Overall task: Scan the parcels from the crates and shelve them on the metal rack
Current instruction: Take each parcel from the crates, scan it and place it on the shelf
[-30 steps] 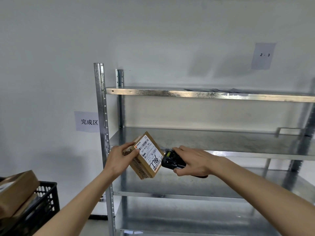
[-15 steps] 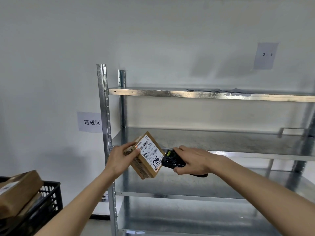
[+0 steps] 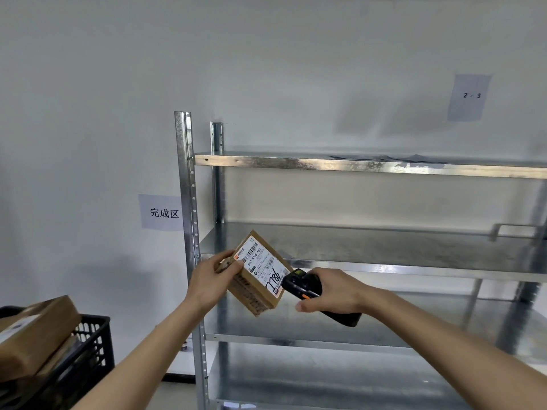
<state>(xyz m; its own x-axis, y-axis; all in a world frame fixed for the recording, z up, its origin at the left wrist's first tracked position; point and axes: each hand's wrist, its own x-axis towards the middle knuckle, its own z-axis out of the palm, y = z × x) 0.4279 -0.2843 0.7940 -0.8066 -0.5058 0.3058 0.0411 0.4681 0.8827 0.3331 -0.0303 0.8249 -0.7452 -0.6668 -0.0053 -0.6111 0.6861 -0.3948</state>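
The rack (image 3: 370, 165) shelves lie bare along their front edges, open to a hand from the front; only flat sheets (image 3: 390, 157) lie on the top shelf toward its right end. The front-left post (image 3: 186, 202) bounds the left corner. A crate (image 3: 88, 350) of parcels (image 3: 35, 335) stands left of the rack.

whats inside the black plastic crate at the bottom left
A large brown cardboard parcel with a white label lies tilted on top, sticking out above the black plastic crate rim. More brown packaging shows beneath it; anything deeper is hidden by that parcel and the crate wall.
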